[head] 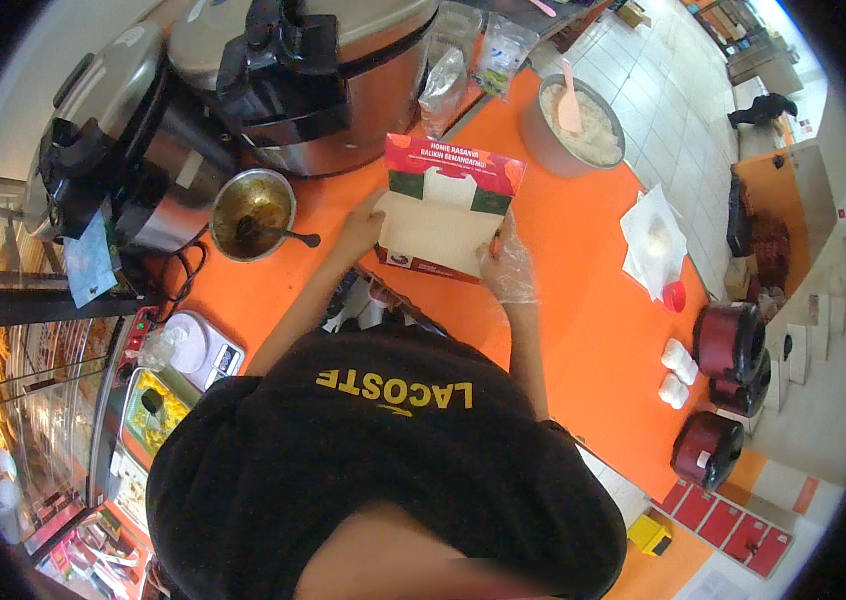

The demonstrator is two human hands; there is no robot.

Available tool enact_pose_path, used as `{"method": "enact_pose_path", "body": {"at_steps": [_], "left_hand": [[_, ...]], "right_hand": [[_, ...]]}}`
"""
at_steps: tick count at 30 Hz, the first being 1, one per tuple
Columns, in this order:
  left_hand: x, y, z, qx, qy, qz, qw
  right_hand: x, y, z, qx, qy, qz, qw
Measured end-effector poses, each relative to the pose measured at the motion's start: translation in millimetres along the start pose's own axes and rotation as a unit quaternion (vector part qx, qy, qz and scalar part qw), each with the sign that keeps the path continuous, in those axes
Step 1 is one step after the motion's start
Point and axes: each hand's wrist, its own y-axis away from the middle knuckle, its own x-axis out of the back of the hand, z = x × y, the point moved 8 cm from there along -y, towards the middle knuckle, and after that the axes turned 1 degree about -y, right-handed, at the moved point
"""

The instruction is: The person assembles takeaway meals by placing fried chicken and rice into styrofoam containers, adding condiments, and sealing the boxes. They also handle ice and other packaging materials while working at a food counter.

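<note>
A printed cardboard food box (434,225), red and green outside and plain inside, is held up over the orange counter between both hands. My left hand (363,225), bare, grips its left edge. On its lower right edge is my right hand (507,262), covered by a clear plastic glove. Left of the box stands a metal bowl (254,184) with brown residue and a black spoon (295,237) in it. A metal pot (580,165) of white rice, with a pink rice paddle (568,112) in it, stands beyond the box to the right.
Large rice cookers (385,90) line the back left. A kitchen scale (205,349) and a glass tray of yellow food (160,412) lie at the left near a heated display case (40,375). White paper (652,259), white wrapped bundles (674,386) and dark red containers (727,341) are at the right.
</note>
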Motion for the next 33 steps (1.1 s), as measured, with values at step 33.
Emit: {"method": "enact_pose_path", "body": {"at_steps": [33], "left_hand": [[195,-18,345,-0.489,-0.564,0.265,0.610]], "right_hand": [[103,-87,-204,0.214,0.288,-0.165,0.919]]}}
